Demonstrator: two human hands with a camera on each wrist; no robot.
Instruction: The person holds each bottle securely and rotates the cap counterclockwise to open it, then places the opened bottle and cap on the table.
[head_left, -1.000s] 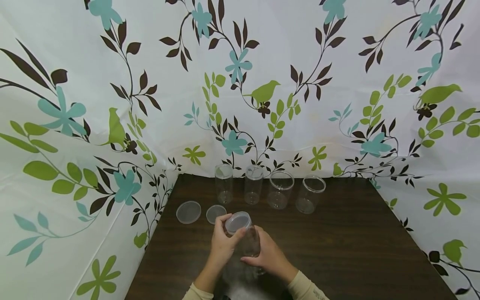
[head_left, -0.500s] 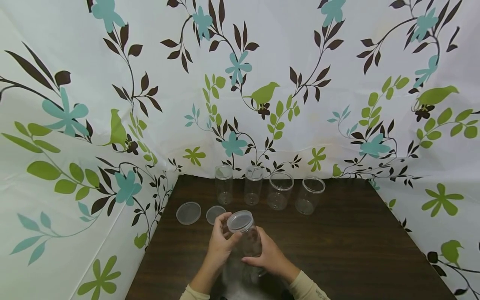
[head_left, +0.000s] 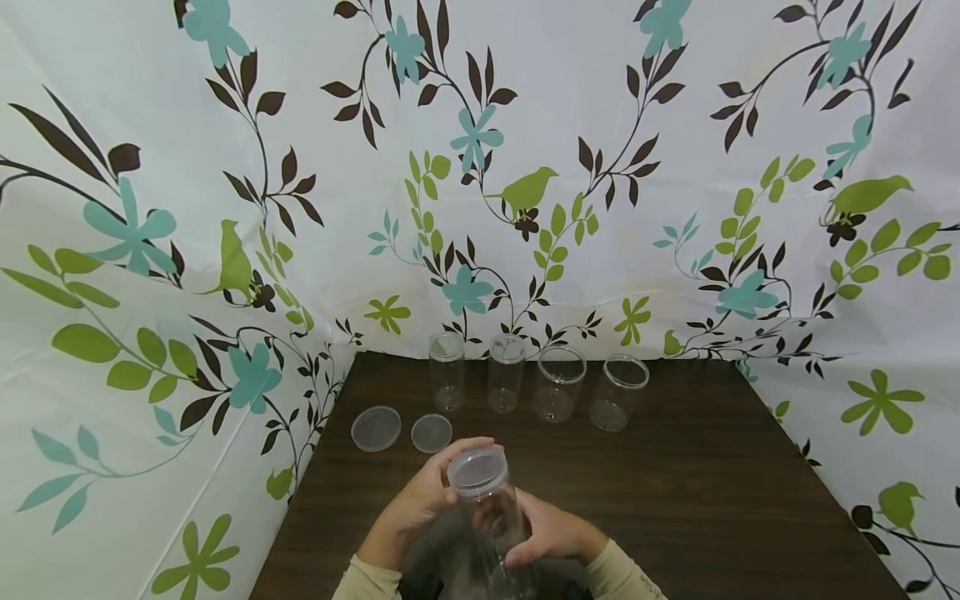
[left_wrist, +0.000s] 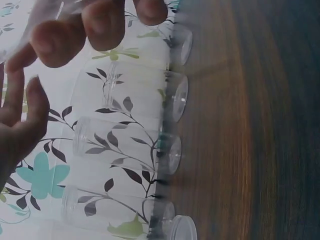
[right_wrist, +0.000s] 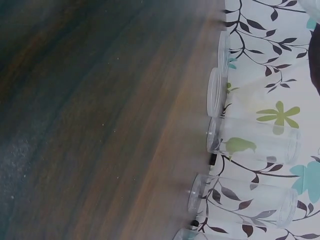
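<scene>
In the head view, a tall clear plastic jar (head_left: 497,521) is held tilted between both hands, with a translucent round lid (head_left: 477,469) on its upper end. My left hand (head_left: 418,500) grips the lid, fingers reaching behind it and thumb on its near left side. Lower down, my right hand (head_left: 553,531) wraps the jar's body from the right, thumb across the front. In the left wrist view, fingertips of the right hand (left_wrist: 102,27) curl around the jar, and the left hand (left_wrist: 22,117) is partly cut off by the frame. The jar's lower end is blurred.
Along the back of the dark wood table (head_left: 697,467) stand several clear jars, among them a wide-mouthed jar (head_left: 618,393). Two loose lids lie at left, a larger lid (head_left: 376,429) and a smaller lid (head_left: 431,433). A patterned curtain (head_left: 570,275) hangs behind the table.
The jar and both hands have come lower and nearer the body. The left fingers have shifted around behind the lid, and more of the jar's length shows.
</scene>
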